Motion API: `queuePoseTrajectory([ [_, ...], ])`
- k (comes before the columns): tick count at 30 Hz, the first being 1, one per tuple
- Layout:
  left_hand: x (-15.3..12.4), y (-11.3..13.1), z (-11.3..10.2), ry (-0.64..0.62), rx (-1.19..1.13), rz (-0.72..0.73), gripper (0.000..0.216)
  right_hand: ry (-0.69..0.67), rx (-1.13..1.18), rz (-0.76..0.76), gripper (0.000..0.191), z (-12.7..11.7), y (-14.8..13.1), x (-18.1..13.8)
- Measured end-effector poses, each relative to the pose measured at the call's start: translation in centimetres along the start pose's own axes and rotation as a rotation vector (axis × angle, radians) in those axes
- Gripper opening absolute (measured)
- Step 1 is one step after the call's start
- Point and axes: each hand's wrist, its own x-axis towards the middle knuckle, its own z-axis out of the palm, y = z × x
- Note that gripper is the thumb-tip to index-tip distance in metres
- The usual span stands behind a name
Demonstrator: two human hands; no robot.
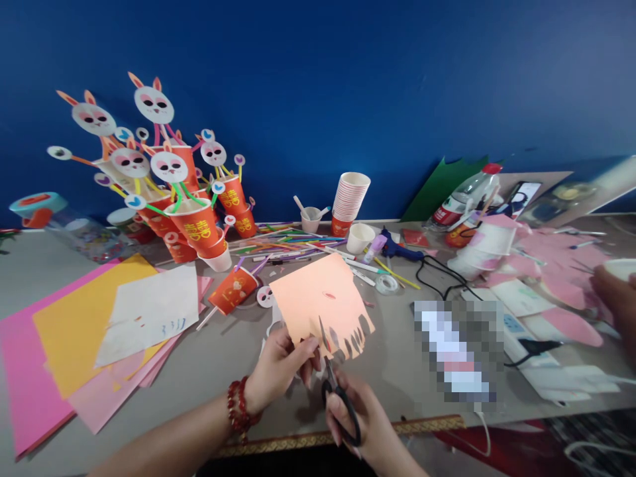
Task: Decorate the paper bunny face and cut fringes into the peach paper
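Note:
A sheet of peach-orange paper (pixel 311 295) is pinched at its lower left edge by my left hand (pixel 285 361), which wears a red bead bracelet. Leaf-shaped holes and notches run along the sheet's lower edge, and a small red outline marks its middle. Fingers of my right hand (pixel 365 414) go through the handles of black-handled scissors (pixel 354 424). The blades meet the paper's lower edge just right of my left thumb. White paper partly shows behind the sheet. A red paper cup (pixel 233 290) lies on its side beyond my left hand.
Paper-cup rabbits (pixel 193 222) stand at back left above coloured sheets (pixel 54 331). Pens and sticks lie along the wall near stacked cups (pixel 352 195). A blue glue gun (pixel 401 248) trails a black cord. A pixelated patch covers something right of centre. Another person's hand (pixel 616 301) appears at far right.

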Motion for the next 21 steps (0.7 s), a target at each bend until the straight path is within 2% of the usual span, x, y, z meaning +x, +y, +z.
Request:
queuePoseTrajectory([
  [6,-0.2,0.96,-0.2,0.056,-0.062,-0.001,0.044,0.028,-0.059,-0.017,0.059,-0.44,-0.79,-0.03],
  [12,-0.02,0.73,-0.17,-0.03,-0.111,-0.016,0.043,-0.009,-0.055,-0.018,0.059,-0.55,-0.72,0.02],
  [21,-0.36,0.31,-0.07,-0.057,-0.083,-0.012,0.045,-0.108,0.04,-0.01,0.062,-0.54,-0.06,-0.22],
])
